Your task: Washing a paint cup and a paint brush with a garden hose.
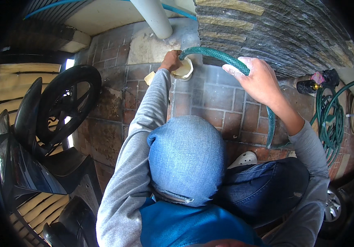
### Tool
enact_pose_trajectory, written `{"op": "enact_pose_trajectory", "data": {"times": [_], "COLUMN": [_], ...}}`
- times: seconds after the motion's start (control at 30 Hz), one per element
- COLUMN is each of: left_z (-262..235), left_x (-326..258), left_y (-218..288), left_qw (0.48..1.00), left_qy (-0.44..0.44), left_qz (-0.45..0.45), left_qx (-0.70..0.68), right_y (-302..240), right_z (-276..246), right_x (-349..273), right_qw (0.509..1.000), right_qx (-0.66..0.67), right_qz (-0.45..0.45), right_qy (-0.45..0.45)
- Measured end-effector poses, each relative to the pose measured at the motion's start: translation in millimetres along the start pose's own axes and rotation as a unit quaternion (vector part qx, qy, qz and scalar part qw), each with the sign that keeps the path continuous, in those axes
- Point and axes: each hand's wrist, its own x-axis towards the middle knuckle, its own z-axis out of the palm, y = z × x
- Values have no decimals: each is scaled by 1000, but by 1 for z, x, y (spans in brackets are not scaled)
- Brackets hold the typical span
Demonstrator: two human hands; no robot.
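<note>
holding green hose point(215, 52), left hand point(171, 61) outstretched

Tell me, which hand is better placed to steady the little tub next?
Probably the left hand: it is already close against the pale tub. The right hand is farther off to the right, holding the green hose.

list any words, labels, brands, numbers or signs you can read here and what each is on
None can be read.
Green hose: no legible marking.
Off-white tub: no legible label.
Motorcycle: no legible badge.
Pink item: too small to tell.
</note>
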Motion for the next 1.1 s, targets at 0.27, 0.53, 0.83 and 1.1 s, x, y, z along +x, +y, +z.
{"op": "enact_pose_trajectory", "data": {"times": [0.27, 0.53, 0.83, 1.1], "left_z": [-21, -19, -5, -5], "left_x": [-30, -61, -26, -10], "left_y": [30, 48, 42, 42], "left_qw": [995, 993, 975, 953], "left_qy": [-49, 69, -190, -277], "left_qz": [-49, 40, 0, 0], "left_qx": [69, 90, 115, 124], "right_y": [-3, -2, 3, 4], "right_z": [0, 0, 9, 17], "right_x": [0, 1, 1, 1], "right_qw": [1000, 1000, 999, 995], "right_qx": [-7, -11, -39, -98], "right_qz": [-13, -2, -10, -27], "right_qy": [-8, -17, -14, 25]}}
